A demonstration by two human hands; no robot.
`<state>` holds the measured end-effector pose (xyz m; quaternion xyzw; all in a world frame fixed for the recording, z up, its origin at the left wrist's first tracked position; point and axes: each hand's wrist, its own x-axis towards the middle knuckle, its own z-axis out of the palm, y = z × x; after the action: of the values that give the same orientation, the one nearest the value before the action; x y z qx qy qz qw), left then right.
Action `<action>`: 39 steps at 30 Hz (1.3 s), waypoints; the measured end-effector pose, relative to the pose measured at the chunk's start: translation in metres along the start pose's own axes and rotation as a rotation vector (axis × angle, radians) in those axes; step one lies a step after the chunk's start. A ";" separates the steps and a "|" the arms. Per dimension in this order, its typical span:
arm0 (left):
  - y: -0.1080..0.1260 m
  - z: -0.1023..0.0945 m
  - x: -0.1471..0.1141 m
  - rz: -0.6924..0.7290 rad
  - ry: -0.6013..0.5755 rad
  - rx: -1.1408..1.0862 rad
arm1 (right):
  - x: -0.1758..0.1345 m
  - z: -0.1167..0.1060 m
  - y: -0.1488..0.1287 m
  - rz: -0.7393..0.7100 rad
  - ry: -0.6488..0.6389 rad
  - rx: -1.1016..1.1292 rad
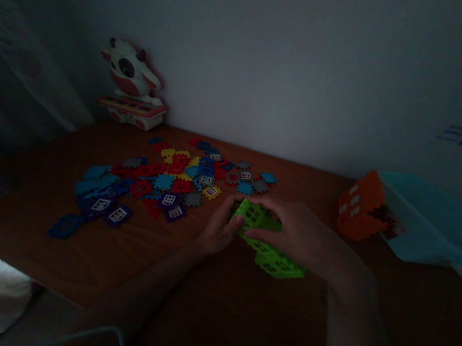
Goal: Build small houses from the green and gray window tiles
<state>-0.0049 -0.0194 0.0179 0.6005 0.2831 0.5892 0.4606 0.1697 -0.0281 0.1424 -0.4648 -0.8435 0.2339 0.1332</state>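
Head view: pinching green tiles [278, 265] left of an orange block [361, 209].
Well left of the block, loose coloured tiles [163, 181]; nearer it, pinching the green tiles thumb-to-fingers in left hand [220, 229], likewise in right hand [301, 232].

Your only view comes from a camera worn on your head, facing forward and down over the tabletop [128, 256] toward the wall [285, 58] behind it. Your forearms [357, 330] rise from the lower part of the frame, which puts your left hand [219, 227] and right hand [297, 228] near the middle, closer to you than the toy cow [129, 76] at upper left. The view reaches from the curtain [28, 33] on the left to a pale blue bin [440, 220] cut off on the right.
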 end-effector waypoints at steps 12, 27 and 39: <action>-0.005 -0.008 0.006 0.107 0.127 0.221 | 0.010 0.011 0.005 -0.057 0.058 -0.011; -0.010 -0.010 0.008 0.197 0.073 0.144 | 0.011 0.009 0.010 -0.051 0.021 0.030; -0.007 -0.008 0.003 -0.179 0.085 -0.046 | 0.012 0.012 0.004 -0.108 0.006 -0.038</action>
<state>-0.0112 -0.0119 0.0125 0.5365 0.3411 0.5770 0.5128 0.1611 -0.0195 0.1304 -0.4218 -0.8711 0.2091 0.1395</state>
